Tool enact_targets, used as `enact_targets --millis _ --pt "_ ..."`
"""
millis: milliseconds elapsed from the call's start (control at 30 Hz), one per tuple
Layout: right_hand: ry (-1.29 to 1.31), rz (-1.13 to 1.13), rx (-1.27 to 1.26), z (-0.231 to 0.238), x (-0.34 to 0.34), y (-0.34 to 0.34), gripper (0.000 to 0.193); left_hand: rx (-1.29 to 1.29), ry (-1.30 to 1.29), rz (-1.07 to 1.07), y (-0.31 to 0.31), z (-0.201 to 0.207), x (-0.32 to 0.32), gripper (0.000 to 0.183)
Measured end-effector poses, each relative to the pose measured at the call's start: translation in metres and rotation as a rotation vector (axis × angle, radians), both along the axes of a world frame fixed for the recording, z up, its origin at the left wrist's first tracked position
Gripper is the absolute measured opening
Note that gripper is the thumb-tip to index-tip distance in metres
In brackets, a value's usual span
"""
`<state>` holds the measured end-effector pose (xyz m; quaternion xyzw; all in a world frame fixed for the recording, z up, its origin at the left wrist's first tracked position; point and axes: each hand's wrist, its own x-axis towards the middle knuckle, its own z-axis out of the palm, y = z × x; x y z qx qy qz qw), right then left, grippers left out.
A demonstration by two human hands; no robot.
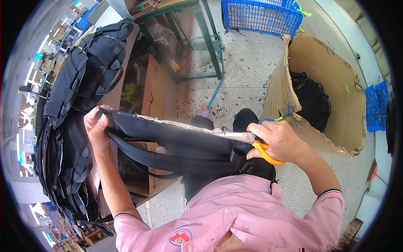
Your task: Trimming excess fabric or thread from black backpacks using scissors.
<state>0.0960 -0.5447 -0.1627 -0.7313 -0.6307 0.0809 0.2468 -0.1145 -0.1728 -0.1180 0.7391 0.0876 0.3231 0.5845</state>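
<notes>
1. The left hand [96, 126] pinches one end of the black bag [180, 140], thumb on top. The right hand [279, 142] is wrapped around the handles of the scissors [247, 137]. The hands are well apart.
2. The bag is in front of the lap, between the hands. It looks pulled long, maybe so its pale edge [168, 123] lies straight for the blades.
3. The blades lie along that edge, at the right end. I can't tell if they are open.
4. A strap [155, 161] hangs on the body side, away from the blades. It could get in the way if it swung up.
5. A pile of black bags [84, 71] sits close by the left hand.
6. A big box [350, 109] stands near the right hand, with a black bundle [312, 101] inside. It might bump the right arm.
7. Ahead are a green stand [208, 42] and a blue basket [264, 21].
</notes>
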Motion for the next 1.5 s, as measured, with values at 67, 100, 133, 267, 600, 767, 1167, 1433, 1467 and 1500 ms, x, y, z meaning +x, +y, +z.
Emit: enact_targets --millis 67,100,133,267,600,767,1167,1433,1467,1500 --pt "-0.003 -0.021 0.068 0.005 -0.001 0.003 0.061 -0.008 0.022 -0.029 0.001 0.0 -0.003 0.026" --pt "-0.004 -0.019 0.07 0.008 -0.002 0.006 0.061 -0.007 0.022 -0.027 0.0 0.0 -0.004 0.026" --pt "-0.014 -0.013 0.086 0.01 -0.003 0.01 0.062 -0.004 0.027 -0.029 -0.002 0.0 -0.003 0.027" --pt "-0.008 0.004 0.112 0.009 -0.003 0.018 0.062 0.021 0.018 0.004 0.0 -0.001 -0.003 0.03" --pt "0.049 0.047 -0.006 0.009 -0.004 0.02 0.062 -0.02 -0.002 -0.013 -0.001 -0.002 -0.008 0.03" --pt "0.035 0.023 0.09 0.018 -0.009 0.032 0.066 0.033 -0.006 0.006 -0.015 0.002 0.002 0.029" --pt "0.056 0.046 0.1 0.014 -0.012 0.036 0.065 -0.063 -0.021 0.027 -0.009 -0.004 -0.005 0.027" --pt "0.038 0.024 0.019 0.021 -0.013 0.043 0.073 -0.054 -0.011 0.017 -0.008 -0.006 -0.006 0.028" --pt "0.038 0.033 -0.006 0.022 -0.013 0.043 0.071 -0.054 -0.011 0.019 -0.009 -0.007 -0.006 0.028" --pt "0.038 0.034 -0.006 0.023 -0.013 0.042 0.071 -0.056 -0.014 0.023 -0.009 -0.007 -0.006 0.028"
